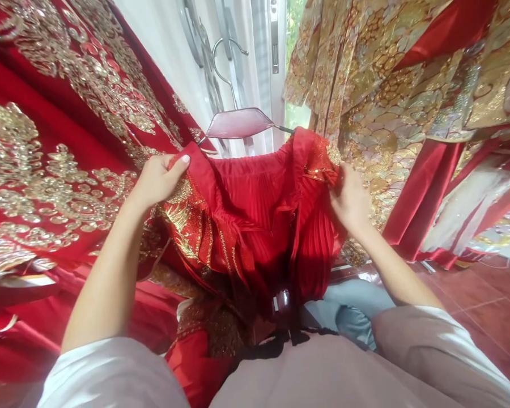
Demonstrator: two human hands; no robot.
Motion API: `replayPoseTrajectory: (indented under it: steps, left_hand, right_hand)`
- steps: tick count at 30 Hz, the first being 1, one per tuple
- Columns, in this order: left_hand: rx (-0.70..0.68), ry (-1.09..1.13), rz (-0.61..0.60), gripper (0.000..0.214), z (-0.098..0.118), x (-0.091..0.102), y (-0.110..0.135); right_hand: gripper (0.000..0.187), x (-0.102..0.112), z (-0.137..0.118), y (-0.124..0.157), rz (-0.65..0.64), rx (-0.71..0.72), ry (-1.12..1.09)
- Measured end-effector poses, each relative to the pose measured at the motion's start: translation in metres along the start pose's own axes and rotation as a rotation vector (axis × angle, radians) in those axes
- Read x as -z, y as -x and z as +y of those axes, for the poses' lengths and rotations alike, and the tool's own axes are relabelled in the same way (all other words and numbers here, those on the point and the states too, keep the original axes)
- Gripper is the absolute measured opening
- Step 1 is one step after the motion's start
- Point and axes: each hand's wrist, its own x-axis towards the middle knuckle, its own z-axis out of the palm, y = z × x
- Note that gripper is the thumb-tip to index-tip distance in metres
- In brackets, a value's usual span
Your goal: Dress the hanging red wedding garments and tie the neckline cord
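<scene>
A red pleated skirt (255,209) with gold embroidery hangs from a pink clip hanger (238,122) with a metal hook. My left hand (157,178) is closed on the left end of the skirt's waistband, thumb on top. My right hand (348,198) pinches the right end of the waistband near the gold trim. The skirt's lower part falls toward my lap, where it is in shadow.
A red garment (55,153) with heavy gold embroidery hangs at the left. Gold and red robes (391,96) hang at the right. Behind the hanger is a white window frame (276,39). Reddish floor tiles (488,294) show at the lower right.
</scene>
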Motion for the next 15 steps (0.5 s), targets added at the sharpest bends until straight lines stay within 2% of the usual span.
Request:
replayPoseTrajectory:
  steps: [2, 3, 6, 7, 8, 10, 12, 13, 15]
  left_hand:
    - [0.003, 0.014, 0.007, 0.041, -0.001, -0.003, 0.000]
    - [0.005, 0.020, 0.017, 0.041, -0.002, -0.005, 0.000]
    - [0.001, 0.032, 0.035, 0.040, -0.001, -0.011, 0.001]
    - [-0.003, 0.032, 0.042, 0.040, -0.001, -0.013, 0.002]
    - [-0.006, 0.022, 0.051, 0.040, 0.000, -0.014, 0.003]
    - [0.000, -0.021, 0.088, 0.041, 0.001, -0.012, 0.005]
    - [0.001, -0.092, 0.086, 0.041, 0.003, -0.009, 0.006]
    - [-0.006, -0.124, 0.069, 0.041, 0.003, -0.007, 0.007]
    - [-0.040, -0.165, 0.047, 0.037, 0.005, -0.004, 0.007]
  right_hand:
    - [0.050, 0.012, 0.013, -0.002, 0.018, -0.018, -0.008]
    - [0.046, 0.017, 0.021, -0.004, 0.071, -0.024, -0.002]
    - [0.024, 0.021, 0.035, -0.003, 0.334, -0.098, 0.093]
    - [0.018, 0.017, 0.035, 0.002, 0.368, -0.108, 0.125]
    - [0.016, 0.012, 0.032, 0.008, 0.336, -0.089, 0.140]
    - [0.019, 0.004, 0.019, 0.023, 0.103, 0.034, 0.087]
    - [0.016, 0.005, 0.004, 0.030, -0.118, 0.144, -0.072]
    - [0.015, 0.011, -0.002, 0.027, -0.145, 0.156, -0.171]
    - [0.020, 0.029, -0.011, 0.006, -0.048, 0.130, -0.346]
